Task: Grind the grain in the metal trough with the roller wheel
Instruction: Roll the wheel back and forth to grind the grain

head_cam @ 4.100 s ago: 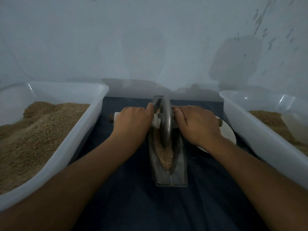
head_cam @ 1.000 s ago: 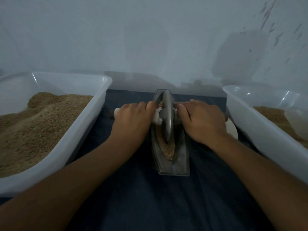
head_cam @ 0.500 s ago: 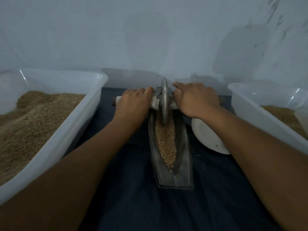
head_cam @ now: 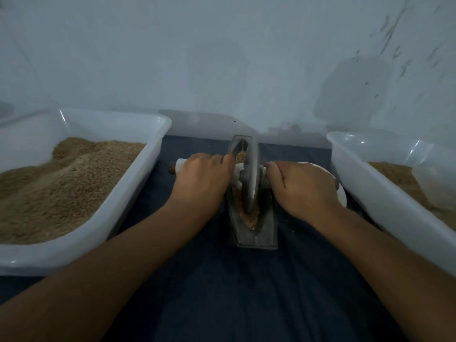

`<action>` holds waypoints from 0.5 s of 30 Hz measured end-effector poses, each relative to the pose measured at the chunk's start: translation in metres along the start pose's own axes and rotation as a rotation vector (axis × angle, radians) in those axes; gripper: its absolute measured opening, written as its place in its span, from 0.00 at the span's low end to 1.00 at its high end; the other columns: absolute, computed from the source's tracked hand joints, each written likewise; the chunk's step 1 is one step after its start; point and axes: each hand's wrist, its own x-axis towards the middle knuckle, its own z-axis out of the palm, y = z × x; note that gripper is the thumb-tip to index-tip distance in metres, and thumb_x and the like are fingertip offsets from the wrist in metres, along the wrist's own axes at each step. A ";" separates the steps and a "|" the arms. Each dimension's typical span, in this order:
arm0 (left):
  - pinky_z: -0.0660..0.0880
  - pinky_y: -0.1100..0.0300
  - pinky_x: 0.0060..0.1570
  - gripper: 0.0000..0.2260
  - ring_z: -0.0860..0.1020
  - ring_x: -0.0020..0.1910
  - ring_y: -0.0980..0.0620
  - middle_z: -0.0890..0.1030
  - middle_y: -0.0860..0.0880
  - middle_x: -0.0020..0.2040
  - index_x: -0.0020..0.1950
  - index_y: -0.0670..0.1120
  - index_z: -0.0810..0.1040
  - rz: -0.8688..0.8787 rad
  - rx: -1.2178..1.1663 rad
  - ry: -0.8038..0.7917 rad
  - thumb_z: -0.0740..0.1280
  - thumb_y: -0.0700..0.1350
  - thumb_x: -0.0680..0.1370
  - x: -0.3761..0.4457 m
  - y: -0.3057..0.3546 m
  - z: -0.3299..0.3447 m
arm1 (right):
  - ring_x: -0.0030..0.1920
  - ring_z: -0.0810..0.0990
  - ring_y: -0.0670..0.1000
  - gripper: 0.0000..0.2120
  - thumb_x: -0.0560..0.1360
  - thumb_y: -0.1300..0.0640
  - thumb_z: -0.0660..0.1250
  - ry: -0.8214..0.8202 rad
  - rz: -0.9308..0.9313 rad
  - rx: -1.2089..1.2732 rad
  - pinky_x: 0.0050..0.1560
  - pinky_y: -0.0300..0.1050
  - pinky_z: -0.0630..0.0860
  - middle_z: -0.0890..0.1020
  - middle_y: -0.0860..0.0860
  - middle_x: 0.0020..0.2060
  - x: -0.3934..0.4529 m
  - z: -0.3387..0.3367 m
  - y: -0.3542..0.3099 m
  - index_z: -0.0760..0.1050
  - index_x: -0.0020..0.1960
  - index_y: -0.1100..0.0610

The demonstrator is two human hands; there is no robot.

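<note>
A narrow boat-shaped metal trough (head_cam: 267, 233) lies lengthwise on the dark cloth, with brown grain (head_cam: 250, 218) in its groove. The grey roller wheel (head_cam: 250, 178) stands upright in the groove near the trough's middle. Its axle runs left and right. My left hand (head_cam: 201, 183) grips the left handle, whose white-wrapped end (head_cam: 179, 166) sticks out past my knuckles. My right hand (head_cam: 302, 187) grips the right handle, which is hidden under the fingers.
A large white tub (head_cam: 153, 134) heaped with grain stands at the left, and a second white tub (head_cam: 370, 191) with grain stands at the right. A white plate (head_cam: 341, 193) peeks out behind my right hand. The pale wall is close behind the trough.
The wheel has rolled back toward me from the trough's far end to its middle, with both hands following. Less of the grain and the plate shows now.
</note>
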 end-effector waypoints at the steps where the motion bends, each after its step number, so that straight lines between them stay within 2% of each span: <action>1: 0.68 0.57 0.48 0.15 0.77 0.50 0.49 0.78 0.50 0.53 0.58 0.49 0.69 0.010 0.001 0.000 0.70 0.44 0.74 -0.004 0.002 -0.006 | 0.33 0.73 0.52 0.22 0.84 0.46 0.49 0.010 0.002 0.001 0.33 0.47 0.64 0.67 0.43 0.29 -0.004 -0.002 -0.001 0.74 0.39 0.50; 3: 0.65 0.58 0.46 0.14 0.77 0.50 0.49 0.79 0.51 0.52 0.57 0.49 0.69 0.021 0.022 0.017 0.68 0.43 0.74 -0.013 0.004 -0.014 | 0.33 0.72 0.50 0.23 0.84 0.46 0.49 0.049 -0.009 0.009 0.34 0.47 0.65 0.67 0.42 0.29 -0.011 -0.008 -0.002 0.78 0.42 0.51; 6: 0.64 0.59 0.44 0.14 0.78 0.46 0.51 0.80 0.52 0.49 0.56 0.50 0.72 0.006 0.030 0.068 0.71 0.44 0.72 -0.028 0.005 -0.019 | 0.35 0.76 0.51 0.21 0.82 0.48 0.52 0.160 -0.070 0.050 0.35 0.48 0.72 0.79 0.45 0.32 -0.021 -0.011 -0.006 0.81 0.44 0.52; 8: 0.69 0.58 0.54 0.18 0.78 0.49 0.50 0.80 0.51 0.52 0.59 0.49 0.73 0.027 -0.002 0.087 0.73 0.43 0.71 -0.029 0.005 -0.013 | 0.36 0.78 0.52 0.22 0.82 0.48 0.52 0.205 -0.079 0.076 0.36 0.48 0.75 0.82 0.48 0.35 -0.023 -0.009 -0.006 0.83 0.45 0.53; 10: 0.68 0.54 0.65 0.21 0.77 0.53 0.48 0.80 0.49 0.56 0.63 0.48 0.72 0.044 -0.027 0.069 0.72 0.43 0.72 -0.022 0.003 -0.004 | 0.35 0.78 0.52 0.25 0.82 0.46 0.48 0.179 -0.056 0.069 0.34 0.46 0.74 0.82 0.48 0.34 -0.017 -0.003 -0.003 0.83 0.47 0.52; 11: 0.67 0.54 0.67 0.20 0.77 0.55 0.48 0.79 0.49 0.57 0.64 0.48 0.71 0.043 -0.024 0.062 0.71 0.42 0.73 -0.016 0.002 0.000 | 0.34 0.77 0.52 0.27 0.81 0.45 0.46 0.144 -0.036 0.053 0.33 0.44 0.72 0.80 0.47 0.34 -0.012 0.001 -0.001 0.83 0.48 0.50; 13: 0.65 0.54 0.67 0.17 0.77 0.55 0.47 0.79 0.48 0.56 0.63 0.47 0.71 0.035 -0.011 0.062 0.67 0.41 0.76 -0.002 0.001 0.011 | 0.35 0.77 0.52 0.27 0.82 0.44 0.45 0.085 -0.013 -0.004 0.31 0.42 0.65 0.80 0.47 0.35 0.001 0.011 0.006 0.82 0.48 0.49; 15: 0.66 0.54 0.62 0.12 0.78 0.52 0.46 0.80 0.48 0.53 0.61 0.47 0.72 0.016 -0.004 0.079 0.64 0.41 0.77 0.011 -0.001 0.022 | 0.37 0.78 0.53 0.27 0.83 0.45 0.43 0.051 -0.012 -0.042 0.32 0.44 0.65 0.82 0.49 0.39 0.016 0.019 0.012 0.81 0.49 0.49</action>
